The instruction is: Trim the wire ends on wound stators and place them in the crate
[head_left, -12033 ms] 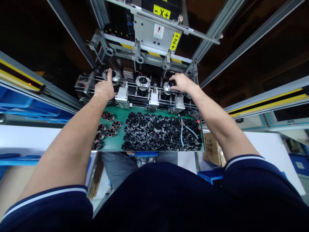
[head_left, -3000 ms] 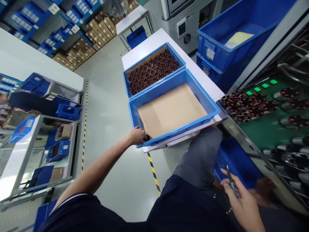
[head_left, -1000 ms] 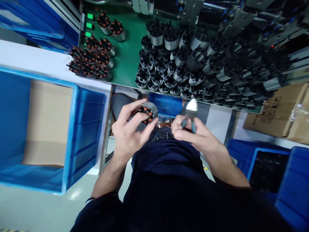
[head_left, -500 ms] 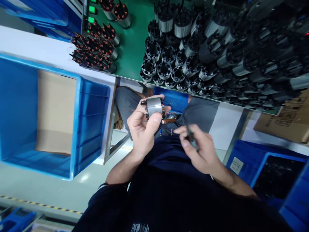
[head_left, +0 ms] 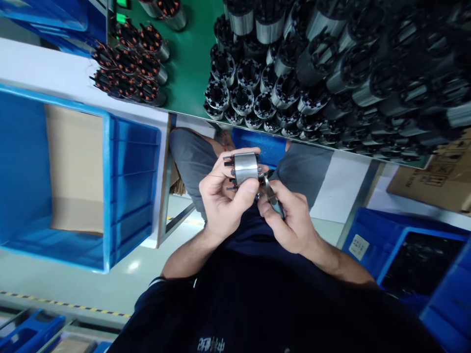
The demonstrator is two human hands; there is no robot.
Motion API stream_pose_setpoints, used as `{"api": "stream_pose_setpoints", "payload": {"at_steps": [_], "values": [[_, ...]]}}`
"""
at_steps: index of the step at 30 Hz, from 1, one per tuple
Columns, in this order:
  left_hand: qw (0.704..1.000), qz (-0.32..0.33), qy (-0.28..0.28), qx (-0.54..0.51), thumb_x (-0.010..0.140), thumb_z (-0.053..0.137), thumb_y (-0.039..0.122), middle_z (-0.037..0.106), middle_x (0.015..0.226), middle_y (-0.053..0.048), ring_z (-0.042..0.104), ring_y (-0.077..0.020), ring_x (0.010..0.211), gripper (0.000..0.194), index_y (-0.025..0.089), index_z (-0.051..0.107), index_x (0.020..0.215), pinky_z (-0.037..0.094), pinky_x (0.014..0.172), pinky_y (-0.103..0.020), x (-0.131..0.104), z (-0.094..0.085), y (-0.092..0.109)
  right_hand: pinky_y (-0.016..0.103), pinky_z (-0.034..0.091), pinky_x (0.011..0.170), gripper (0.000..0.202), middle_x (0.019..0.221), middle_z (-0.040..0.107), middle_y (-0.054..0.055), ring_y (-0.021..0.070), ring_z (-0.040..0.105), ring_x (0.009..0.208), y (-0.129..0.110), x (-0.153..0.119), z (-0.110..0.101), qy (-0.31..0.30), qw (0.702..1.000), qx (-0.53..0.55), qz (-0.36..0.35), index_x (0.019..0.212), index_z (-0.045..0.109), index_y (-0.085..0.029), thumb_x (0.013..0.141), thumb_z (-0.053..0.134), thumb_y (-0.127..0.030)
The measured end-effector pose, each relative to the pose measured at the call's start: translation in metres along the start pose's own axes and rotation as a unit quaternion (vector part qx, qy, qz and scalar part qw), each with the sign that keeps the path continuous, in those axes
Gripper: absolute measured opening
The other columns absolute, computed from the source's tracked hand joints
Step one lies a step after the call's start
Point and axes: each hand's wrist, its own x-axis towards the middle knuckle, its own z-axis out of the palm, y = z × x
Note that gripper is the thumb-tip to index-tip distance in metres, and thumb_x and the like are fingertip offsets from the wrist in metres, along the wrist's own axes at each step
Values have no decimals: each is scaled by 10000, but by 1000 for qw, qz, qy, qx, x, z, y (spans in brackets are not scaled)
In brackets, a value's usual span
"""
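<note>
Fingers of my left hand (head_left: 221, 196) are pinching a motor core (head_left: 245, 167) sideways, exposing its end to the cutters (head_left: 271, 197) my right hand (head_left: 290, 220) is gripping.

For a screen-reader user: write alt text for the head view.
The left hand holds a small metal motor part while the right hand brings cutters against it. Above, a green bench carries many similar parts; a blue bin sits left.
</note>
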Motion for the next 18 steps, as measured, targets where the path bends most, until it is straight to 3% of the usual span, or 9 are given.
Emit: {"api": "stream_pose_setpoints", "payload": {"at_steps": [3,6,8,10,12,13,14,16,18], "values": [[998,-5,6,-62,1176,635,670,840,1429,-81,894,-289,1166,371,310,723,1142,768,924,-485,0,3,-7,227,536,750,149,836,665,-56,73,596,678,9,1,0,-24,999,27,25,1131,698,-208,1100,598,-102],[995,-39,55,-71,1156,652,705,848,1455,-80,908,-244,1057,407,307,726,1199,762,937,-431,3,-27,-19,238,496,695,261,825,663,-55,72,565,642,24,-3,-4,-22,997,33,70,1370,777,-207,1186,591,-198],[990,-45,122,-58,1140,691,682,872,1385,-70,904,-243,1054,389,322,768,1264,748,976,-433,5,-77,-27,241,476,656,309,824,654,-48,77,553,632,36,-9,-10,-1,994,27,103,1455,775,-209,1206,599,-257],[979,-24,201,0,1106,758,644,880,1262,-57,885,-247,1082,361,322,835,1250,725,1019,-435,4,-147,-33,247,475,627,295,836,655,-30,92,567,640,51,-18,-21,18,989,17,144,1416,790,-213,1182,630,-294],[952,11,264,156,1029,859,622,855,1115,-62,839,-251,1079,348,275,872,1047,699,1037,-429,-2,-226,-36,280,480,613,297,814,646,-11,118,551,624,69,-25,-32,31,981,1,191,1358,818,-229,1125,701,-371],[924,12,284,255,982,901,626,845,1104,-74,822,-259,1073,370,259,860,947,696,1022,-432,-7,-263,-37,306,469,602,301,803,639,4,136,540,623,77,-28,-37,51,975,-4,218,1320,827,-243,1089,738,-413],[897,-1,282,340,938,937,616,846,1126,-89,813,-267,1067,378,252,846,891,690,1014,-436,-13,-297,-40,344,469,610,311,812,640,23,155,538,630,85,-30,-41,53,967,-9,249,1293,833,-264,1055,769,-453],[864,-63,222,447,928,914,575,859,1172,-122,818,-281,1088,345,240,846,879,672,1057,-451,-27,-349,-51,443,459,650,322,834,639,65,204,546,669,97,-32,-45,43,952,-16,303,1265,834,-328,1026,823,-544],[850,-163,124,486,969,808,517,871,1235,-155,828,-292,1139,307,218,834,902,654,1093,-453,-42,-377,-68,532,467,709,344,870,646,99,244,562,706,109,-33,-46,15,944,-49,325,1272,821,-401,1043,805,-657]]}}
